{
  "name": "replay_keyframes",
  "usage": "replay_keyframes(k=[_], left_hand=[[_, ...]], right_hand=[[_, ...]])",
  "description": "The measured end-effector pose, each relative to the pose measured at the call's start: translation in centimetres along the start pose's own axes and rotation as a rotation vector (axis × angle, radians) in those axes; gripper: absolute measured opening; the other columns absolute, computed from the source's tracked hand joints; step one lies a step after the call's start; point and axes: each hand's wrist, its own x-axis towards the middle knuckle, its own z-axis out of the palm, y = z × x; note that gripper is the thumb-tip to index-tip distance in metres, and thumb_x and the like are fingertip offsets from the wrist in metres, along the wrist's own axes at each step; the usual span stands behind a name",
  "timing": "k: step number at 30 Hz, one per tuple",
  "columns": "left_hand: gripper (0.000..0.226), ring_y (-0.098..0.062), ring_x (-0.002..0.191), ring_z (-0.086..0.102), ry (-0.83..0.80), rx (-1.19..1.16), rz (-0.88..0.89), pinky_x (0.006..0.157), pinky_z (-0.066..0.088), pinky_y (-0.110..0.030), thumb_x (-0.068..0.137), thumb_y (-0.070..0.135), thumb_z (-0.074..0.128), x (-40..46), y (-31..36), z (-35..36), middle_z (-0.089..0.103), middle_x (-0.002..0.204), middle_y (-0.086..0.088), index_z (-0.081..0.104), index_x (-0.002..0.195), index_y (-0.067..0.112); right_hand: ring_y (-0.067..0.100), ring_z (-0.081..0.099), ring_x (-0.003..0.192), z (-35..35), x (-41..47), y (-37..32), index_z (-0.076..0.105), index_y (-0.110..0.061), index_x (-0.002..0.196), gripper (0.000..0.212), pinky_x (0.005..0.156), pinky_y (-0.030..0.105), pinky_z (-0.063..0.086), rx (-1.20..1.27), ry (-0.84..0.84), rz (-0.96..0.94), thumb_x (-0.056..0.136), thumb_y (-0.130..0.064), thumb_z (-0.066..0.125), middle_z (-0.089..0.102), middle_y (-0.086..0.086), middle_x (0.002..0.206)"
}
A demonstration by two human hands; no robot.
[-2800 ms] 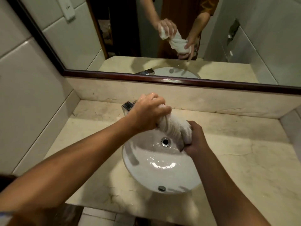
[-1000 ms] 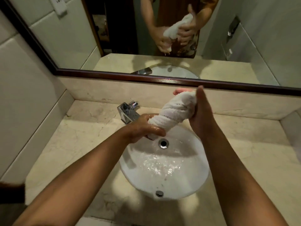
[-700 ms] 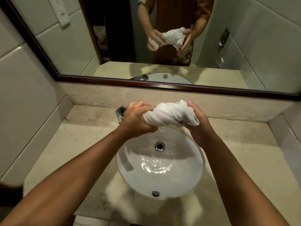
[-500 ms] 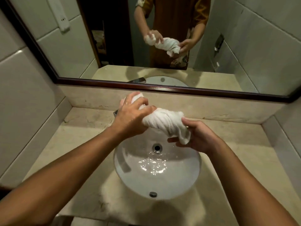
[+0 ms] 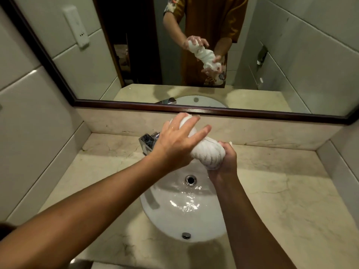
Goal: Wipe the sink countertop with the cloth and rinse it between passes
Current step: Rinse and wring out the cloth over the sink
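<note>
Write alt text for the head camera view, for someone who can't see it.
Two bare hands wring a twisted white cloth over a round white sink set in a beige marble countertop. The left hand wraps the upper end, fingers partly spread; the right hand grips the lower end. A chrome faucet and a mirror sit behind.

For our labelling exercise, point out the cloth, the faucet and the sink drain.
cloth (image 5: 208,155): head view, twisted middle.
faucet (image 5: 147,141): head view, chrome top.
sink drain (image 5: 190,180): head view, metal ring.
</note>
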Motion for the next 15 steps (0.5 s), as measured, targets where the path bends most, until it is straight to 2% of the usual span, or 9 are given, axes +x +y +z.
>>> replay_keyframes(k=[2, 4, 5, 7, 9, 10, 12, 15], left_hand=[[0.088, -0.042, 0.123, 0.044, -0.029, -0.019, -0.027, 0.083, 0.050, -0.059, 0.064, 0.039, 0.084, 0.4, 0.0, -0.2, 0.050, 0.137, -0.019, 0.044, 0.139, 0.019], [0.089, -0.040, 0.117, 0.048, -0.062, -0.070, -0.082, 0.083, 0.051, -0.058, 0.062, 0.041, 0.083, 0.3, -0.5, -0.2, 0.055, 0.129, -0.017, 0.045, 0.139, 0.016], [0.086, -0.038, 0.112, 0.051, -0.076, -0.108, -0.131, 0.083, 0.051, -0.055, 0.061, 0.043, 0.082, 0.1, -0.9, -0.2, 0.058, 0.124, -0.014, 0.049, 0.136, 0.015], [0.078, -0.031, 0.106, 0.055, -0.098, -0.194, -0.228, 0.087, 0.050, -0.047, 0.059, 0.045, 0.080, -0.2, -1.6, -0.1, 0.062, 0.117, -0.007, 0.056, 0.127, 0.017], [0.063, -0.024, 0.096, 0.058, -0.118, -0.317, -0.292, 0.083, 0.047, -0.037, 0.058, 0.045, 0.079, -0.3, -1.8, 0.0, 0.065, 0.106, -0.001, 0.062, 0.113, 0.018], [0.055, -0.021, 0.088, 0.058, -0.121, -0.384, -0.342, 0.077, 0.046, -0.034, 0.058, 0.043, 0.080, -0.3, -1.8, 0.2, 0.064, 0.097, 0.001, 0.063, 0.104, 0.018], [0.045, -0.018, 0.073, 0.058, -0.121, -0.539, -0.471, 0.065, 0.046, -0.031, 0.057, 0.040, 0.081, -0.5, -1.6, 0.5, 0.063, 0.083, 0.004, 0.062, 0.090, 0.018], [0.044, -0.027, 0.065, 0.064, -0.064, -0.982, -0.681, 0.054, 0.054, -0.040, 0.050, 0.035, 0.081, -0.9, -1.3, 1.8, 0.068, 0.074, -0.004, 0.065, 0.085, 0.013]], right_hand=[[0.037, 0.063, 0.088, 0.4, 0.0, -0.1, 0.064, -0.004, 0.088, 0.017, 0.077, 0.041, 0.053, 0.025, -0.055, -0.026, 0.078, -0.016, 0.058, 0.063, 0.020, 0.087], [0.030, 0.063, 0.071, 1.0, 0.0, -0.4, 0.062, -0.005, 0.081, 0.015, 0.069, 0.038, 0.053, 0.024, -0.010, -0.081, 0.085, -0.009, 0.048, 0.061, 0.014, 0.071], [0.026, 0.060, 0.066, 1.5, -0.1, -0.7, 0.059, -0.008, 0.078, 0.011, 0.066, 0.036, 0.051, 0.016, 0.018, -0.143, 0.082, -0.006, 0.049, 0.056, 0.010, 0.067], [0.013, 0.056, 0.060, 2.2, -0.4, -1.2, 0.060, -0.014, 0.068, 0.020, 0.063, 0.030, 0.047, -0.086, 0.050, -0.301, 0.079, 0.002, 0.053, 0.052, 0.003, 0.065], [-0.003, 0.057, 0.059, 3.3, -1.1, -2.0, 0.064, -0.006, 0.078, 0.019, 0.061, 0.012, 0.044, -0.209, 0.002, -0.339, 0.084, 0.011, 0.056, 0.051, 0.000, 0.069], [-0.005, 0.056, 0.057, 3.8, -1.3, -2.4, 0.063, 0.002, 0.085, 0.015, 0.057, 0.008, 0.042, -0.217, -0.033, -0.365, 0.086, 0.013, 0.054, 0.052, 0.003, 0.071], [0.005, 0.056, 0.055, 5.3, -1.3, -3.3, 0.058, 0.017, 0.082, 0.010, 0.051, 0.017, 0.045, -0.306, -0.102, -0.458, 0.082, 0.009, 0.053, 0.051, 0.015, 0.071], [0.023, 0.048, 0.057, 7.8, 0.3, -4.0, 0.047, 0.021, 0.072, 0.022, 0.050, 0.026, 0.041, -0.409, -0.181, -0.554, 0.070, 0.000, 0.055, 0.044, 0.019, 0.067]])
